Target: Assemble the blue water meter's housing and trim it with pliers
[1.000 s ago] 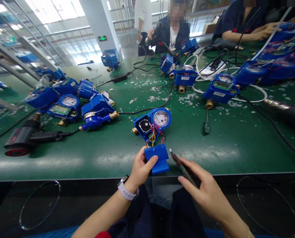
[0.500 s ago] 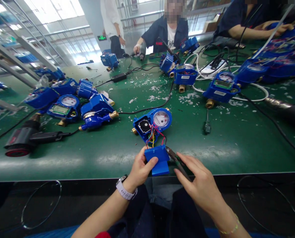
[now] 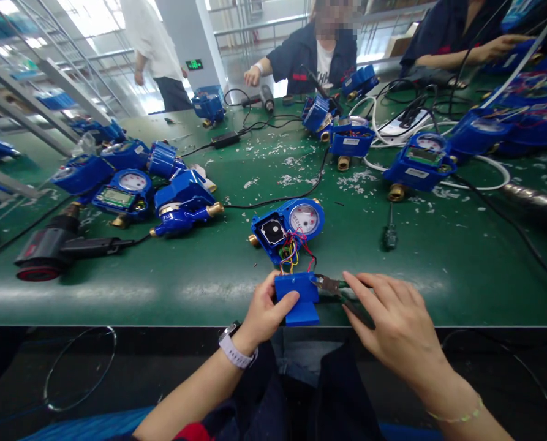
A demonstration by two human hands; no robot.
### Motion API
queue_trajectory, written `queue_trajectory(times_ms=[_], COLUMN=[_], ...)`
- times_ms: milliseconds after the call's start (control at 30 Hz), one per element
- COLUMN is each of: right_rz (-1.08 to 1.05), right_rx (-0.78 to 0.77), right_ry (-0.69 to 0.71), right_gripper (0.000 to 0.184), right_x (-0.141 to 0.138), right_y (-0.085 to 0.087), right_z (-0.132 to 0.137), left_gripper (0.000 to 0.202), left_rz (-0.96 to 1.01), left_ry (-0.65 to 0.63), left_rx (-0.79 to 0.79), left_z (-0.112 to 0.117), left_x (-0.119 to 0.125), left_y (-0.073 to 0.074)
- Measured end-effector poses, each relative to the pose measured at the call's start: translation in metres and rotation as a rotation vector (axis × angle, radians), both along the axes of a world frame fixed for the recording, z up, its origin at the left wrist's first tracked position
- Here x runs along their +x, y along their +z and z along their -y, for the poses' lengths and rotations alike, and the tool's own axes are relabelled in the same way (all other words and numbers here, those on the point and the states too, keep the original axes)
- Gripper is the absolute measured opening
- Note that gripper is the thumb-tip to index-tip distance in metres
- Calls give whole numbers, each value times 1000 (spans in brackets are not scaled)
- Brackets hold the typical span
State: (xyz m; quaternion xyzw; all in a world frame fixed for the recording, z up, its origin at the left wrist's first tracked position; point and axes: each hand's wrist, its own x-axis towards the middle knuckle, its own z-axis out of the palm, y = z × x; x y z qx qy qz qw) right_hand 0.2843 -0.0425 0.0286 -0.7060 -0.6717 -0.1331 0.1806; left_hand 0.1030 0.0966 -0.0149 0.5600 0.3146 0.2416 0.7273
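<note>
My left hand (image 3: 269, 308) pinches a blue plastic cover (image 3: 297, 289) at the table's front edge, thumb on top. Red, yellow, black and white wires (image 3: 292, 250) run from behind the cover into an opened blue water meter (image 3: 273, 229). The meter lies just beyond, its round dial (image 3: 304, 218) facing up. In my right hand (image 3: 390, 315) is a pair of cutting pliers (image 3: 335, 286) with dark green handles, spread apart. The plier tips meet the cover's upper right corner; whether they grip anything there is too small to tell.
A heat gun (image 3: 48, 248) and several blue meters (image 3: 181, 199) lie at the left. A screwdriver (image 3: 390, 233) and another meter (image 3: 418, 160) are at the right. Black cables cross the green table (image 3: 236, 269), which has white scraps on it. Co-workers sit across.
The plier handles have spread wider, and the pliers have turned flatter at the cover's corner. My right hand has swung right. A co-worker's hand has come off the far heat gun.
</note>
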Motion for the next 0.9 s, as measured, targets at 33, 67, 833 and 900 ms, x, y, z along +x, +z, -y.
queue_trajectory(times_ms=[33,67,833,900], right_rz=[31,55,125,185], right_rx=[-10,-25,-139,-149], right_ry=[10,24,203,202], right_gripper=[34,34,40,43], right_x=[2,4,36,36], right_y=[3,7,16,20], right_z=[-1,-2,-14,-14], left_gripper=[35,35,33,30], left_rz=[-3,-6,-39,-50], left_ry=[-6,-11,-91,-94], left_rx=[9,17,29,57], left_z=[0,0,-3,-3], left_x=[0,0,-1,-1], left_y=[0,0,7,7])
